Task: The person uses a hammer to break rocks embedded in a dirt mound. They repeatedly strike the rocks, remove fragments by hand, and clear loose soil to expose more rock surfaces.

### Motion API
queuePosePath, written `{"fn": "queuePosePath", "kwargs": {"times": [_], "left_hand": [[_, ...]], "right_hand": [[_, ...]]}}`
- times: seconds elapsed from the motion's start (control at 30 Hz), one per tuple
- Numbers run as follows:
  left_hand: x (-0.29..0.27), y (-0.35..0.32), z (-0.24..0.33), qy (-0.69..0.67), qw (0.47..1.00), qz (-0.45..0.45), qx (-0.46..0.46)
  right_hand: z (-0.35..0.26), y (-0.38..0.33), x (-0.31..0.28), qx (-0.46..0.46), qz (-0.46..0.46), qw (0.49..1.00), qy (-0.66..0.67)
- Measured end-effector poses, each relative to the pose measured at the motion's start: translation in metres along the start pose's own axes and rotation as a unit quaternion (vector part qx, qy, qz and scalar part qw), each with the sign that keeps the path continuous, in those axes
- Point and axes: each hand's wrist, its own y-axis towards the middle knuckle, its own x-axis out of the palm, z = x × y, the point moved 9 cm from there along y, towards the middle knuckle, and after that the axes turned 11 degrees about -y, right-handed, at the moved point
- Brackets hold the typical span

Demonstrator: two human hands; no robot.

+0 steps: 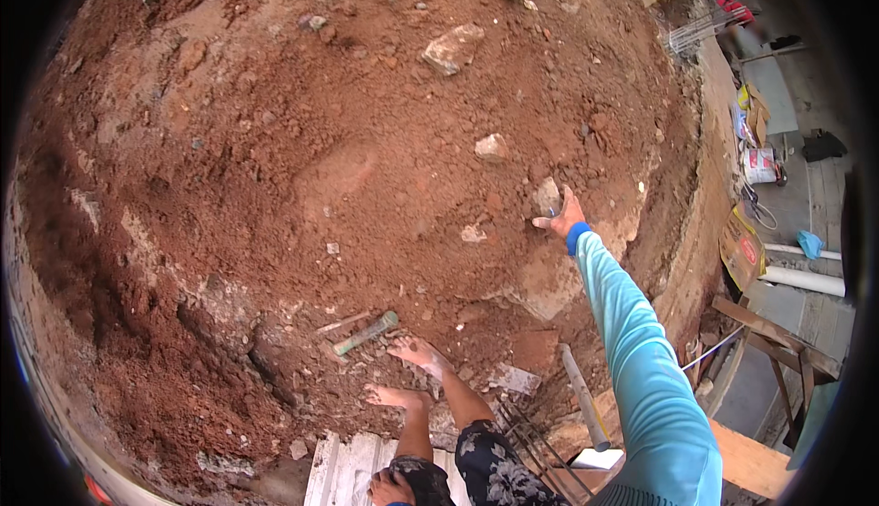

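Note:
My right hand is stretched far out over the red-brown soil. Its thumb and fingers form a C around a pale, rough stone. Low in the picture my left hand rests on my leg by the dark patterned shorts, its fingers laid over it. Near my bare feet lies a greenish cylindrical piece, with a thin stick beside it. Another whitish stone sits just beyond my right hand, and a small pale fragment lies to its left.
Larger rocks dot the slope farther up. A grey pipe and thin metal rods lie by my legs. White corrugated boards are below my feet. Beyond the right edge stand a white bucket, white pipes and wooden planks.

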Motion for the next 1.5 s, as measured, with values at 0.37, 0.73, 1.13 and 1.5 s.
{"fn": "queuePosePath", "kwargs": {"times": [0.37,0.73,1.13,1.5], "left_hand": [[0.006,0.013,0.000,-0.065,0.997,0.004,0.052],[0.002,0.011,0.027,-0.013,0.995,-0.091,0.026],[-0.002,0.017,0.011,-0.024,0.997,-0.069,-0.004],[0.010,0.014,0.012,-0.095,0.993,-0.065,-0.005]], "right_hand": [[0.011,-0.041,0.010,0.131,-0.013,0.963,0.236],[-0.152,0.050,-0.329,-0.002,-0.025,0.595,0.804],[-0.199,0.046,-0.055,0.038,0.032,0.967,0.250],[-0.317,0.080,-0.320,-0.101,-0.095,0.613,0.778]]}}
